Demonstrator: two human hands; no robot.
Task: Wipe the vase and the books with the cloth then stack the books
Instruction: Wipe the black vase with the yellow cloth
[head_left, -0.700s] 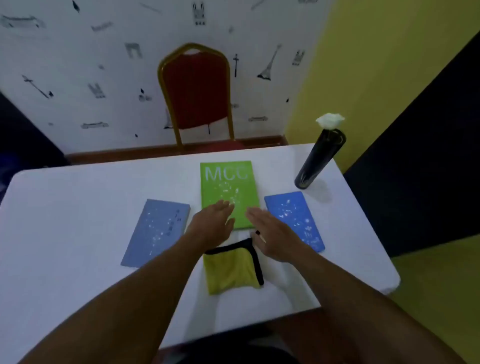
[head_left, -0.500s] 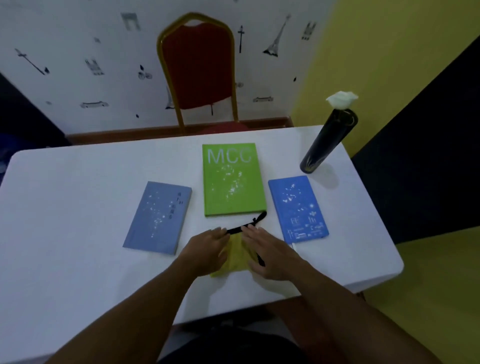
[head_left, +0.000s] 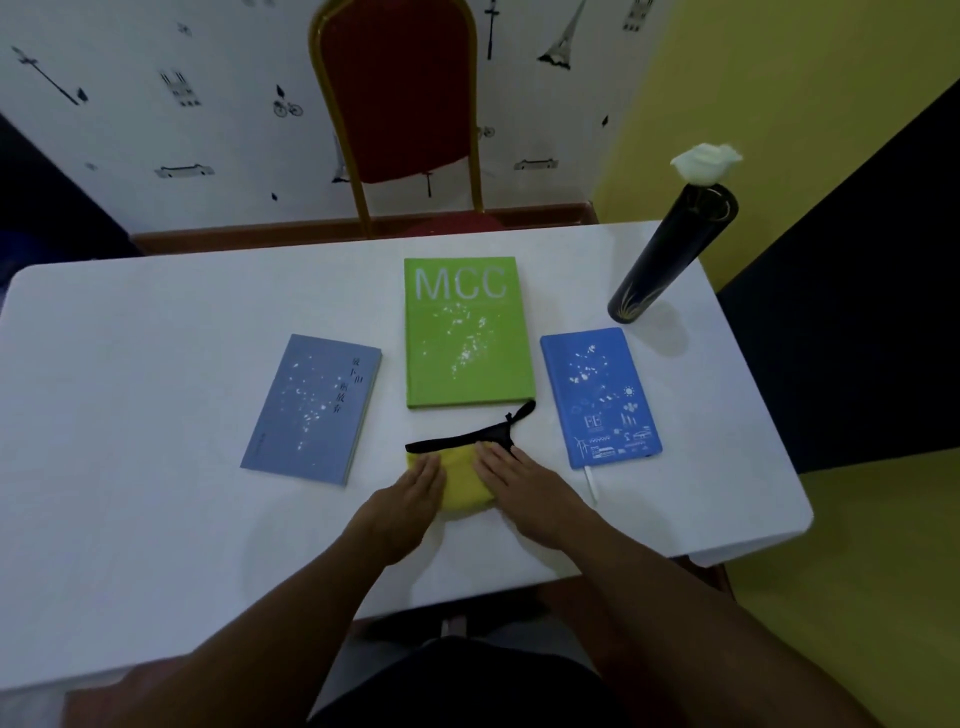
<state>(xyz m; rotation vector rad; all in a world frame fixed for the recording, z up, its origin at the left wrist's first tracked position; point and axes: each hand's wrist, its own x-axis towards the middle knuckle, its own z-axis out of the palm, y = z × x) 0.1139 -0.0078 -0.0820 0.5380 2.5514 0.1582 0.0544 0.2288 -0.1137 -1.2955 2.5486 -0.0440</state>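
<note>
A yellow cloth (head_left: 460, 480) with a black trim lies on the white table (head_left: 156, 338) near its front edge. My left hand (head_left: 410, 499) rests flat on the cloth's left edge and my right hand (head_left: 519, 488) lies flat over its right part; neither hand grips it. Three books lie flat behind the cloth, each speckled with white bits: a grey-blue book (head_left: 314, 410) at the left, a green book (head_left: 465, 338) marked MCC in the middle, and a blue book (head_left: 600, 397) at the right. A tall dark vase (head_left: 665, 260) holding a white flower (head_left: 706, 163) stands at the back right.
A red chair (head_left: 397, 104) with a gold frame stands behind the table against the patterned wall. The table's right edge is close to the vase and the blue book. A yellow wall rises at the right.
Both hands drew back from over the green book and came down flat on the cloth. The cloth's black trim now stretches out toward the green book. The view has tilted downward.
</note>
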